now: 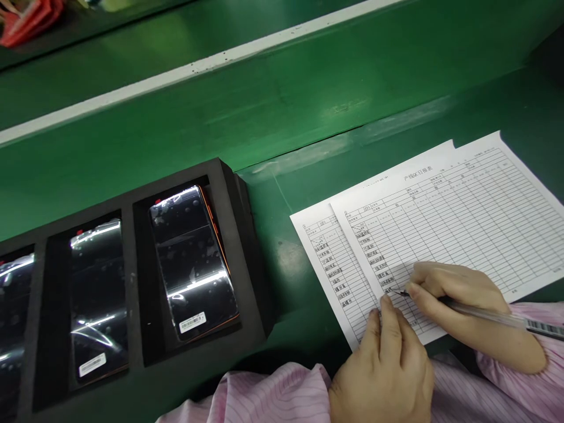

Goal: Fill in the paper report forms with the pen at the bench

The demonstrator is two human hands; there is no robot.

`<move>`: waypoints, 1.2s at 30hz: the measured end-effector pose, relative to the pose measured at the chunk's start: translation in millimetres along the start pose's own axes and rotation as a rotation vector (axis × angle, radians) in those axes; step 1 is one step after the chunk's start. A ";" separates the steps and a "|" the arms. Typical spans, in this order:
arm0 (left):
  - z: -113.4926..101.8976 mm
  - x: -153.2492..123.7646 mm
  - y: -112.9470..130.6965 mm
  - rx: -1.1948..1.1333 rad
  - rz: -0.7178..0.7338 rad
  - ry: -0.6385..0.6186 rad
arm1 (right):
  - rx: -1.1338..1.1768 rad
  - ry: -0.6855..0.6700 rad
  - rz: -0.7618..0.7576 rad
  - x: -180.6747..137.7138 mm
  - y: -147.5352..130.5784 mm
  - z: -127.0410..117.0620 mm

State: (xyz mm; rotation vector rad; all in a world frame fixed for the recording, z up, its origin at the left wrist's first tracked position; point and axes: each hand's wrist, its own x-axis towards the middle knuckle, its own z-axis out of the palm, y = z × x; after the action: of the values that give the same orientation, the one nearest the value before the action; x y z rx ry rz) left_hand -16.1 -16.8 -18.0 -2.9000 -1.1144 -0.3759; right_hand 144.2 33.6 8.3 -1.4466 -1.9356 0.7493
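My right hand is closed around a pen, its tip on the left column of a printed form. Handwritten entries run down that column. My left hand lies with its fingers stretched out on the lower left edge of the same form, pressing on the paper and holding nothing. Beneath this form, a second similar sheet sticks out to the left, also with handwritten entries in its first column. The top sheet covers most of it.
At left stands a black foam tray with phones in its slots: one phone with an orange edge, another phone beside it, a third phone cut off. Behind runs a green ledge with a pale strip. Something red lies top left.
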 end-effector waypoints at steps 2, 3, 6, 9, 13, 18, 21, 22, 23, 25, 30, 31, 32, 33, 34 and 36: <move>3.5 -3.1 4.2 -0.006 -0.026 -0.017 | 0.019 0.001 0.007 -0.6 -1.1 -0.4; 4.9 -4.4 5.9 -0.007 -0.033 -0.025 | 0.022 0.005 0.011 -1.1 -1.4 -0.4; 6.5 -5.4 7.4 -0.009 -0.032 -0.016 | 0.012 -0.001 0.028 -2.2 -2.0 -0.3; 4.1 -3.5 5.1 -0.007 0.000 -0.004 | 0.000 -0.002 0.011 -1.3 -2.3 -0.2; 2.3 -3.2 4.8 -0.003 0.005 0.005 | 0.013 0.000 -0.018 0.1 -1.9 0.5; 5.1 -6.5 8.4 -0.011 -0.016 -0.014 | 0.012 0.015 -0.015 -2.4 0.2 1.5; 4.4 -6.3 7.3 -0.005 -0.014 -0.015 | -0.008 0.009 -0.043 -1.9 1.0 1.1; 3.8 -5.9 6.6 -0.003 -0.009 -0.016 | -0.009 0.002 -0.048 -1.2 1.0 1.0; 3.4 -5.5 6.0 -0.001 0.007 -0.019 | -0.007 -0.003 -0.053 -0.5 1.1 0.8; 3.1 -4.8 5.4 -0.002 0.024 -0.019 | -0.013 -0.010 -0.051 0.5 0.8 0.7; 4.5 -2.4 5.8 -0.007 -0.029 0.006 | -0.033 0.019 -0.030 -0.5 -0.1 0.1; 4.4 -1.8 5.5 -0.007 -0.024 0.005 | -0.033 0.013 -0.027 -0.8 -0.1 -0.3; 4.1 -1.2 5.2 -0.009 -0.014 0.004 | -0.031 0.009 -0.030 -1.0 -0.1 -0.6; 3.6 -0.8 5.0 -0.009 -0.005 0.004 | -0.031 -0.001 -0.028 -1.0 -0.1 -0.9; 3.0 -0.6 4.8 -0.008 -0.001 0.005 | -0.027 -0.002 -0.034 -1.0 0.0 -1.2; 1.8 -0.9 5.0 -0.005 0.009 0.006 | -0.026 -0.002 -0.047 -1.0 0.3 -1.2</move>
State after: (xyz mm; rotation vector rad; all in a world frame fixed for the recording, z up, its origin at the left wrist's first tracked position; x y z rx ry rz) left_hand -13.0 -20.9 -19.6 -2.9052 -1.1009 -0.3882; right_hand 145.5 32.8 8.7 -1.4113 -1.9813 0.7070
